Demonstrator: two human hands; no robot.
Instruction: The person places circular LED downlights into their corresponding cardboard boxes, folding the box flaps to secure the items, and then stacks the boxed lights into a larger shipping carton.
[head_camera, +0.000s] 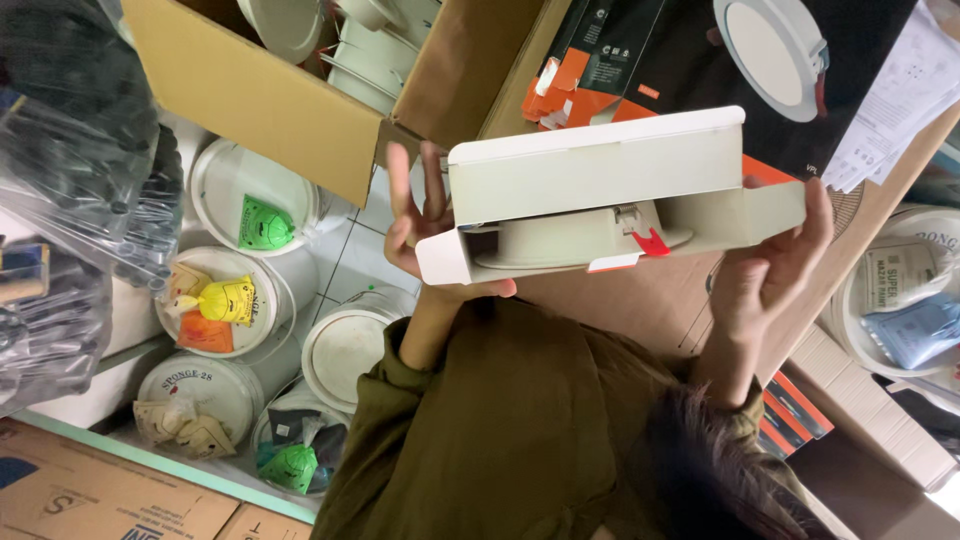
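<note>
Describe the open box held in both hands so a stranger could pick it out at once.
Start at the big brown carton at the top, then drop to the two raised hands in the middle. Between the left hand and right hand sits a flat white box. Unlike the black and orange boxes behind, it gapes open, showing a round white lamp with a red clip.

— What's being held?
— A flat white cardboard box (600, 175), lying level, its long side flap open toward the camera.
— Anything inside?
— A round white recessed light fitting (570, 243), lying flat, half showing in the opening, with a red spring clip (648, 242) at its edge.
</note>
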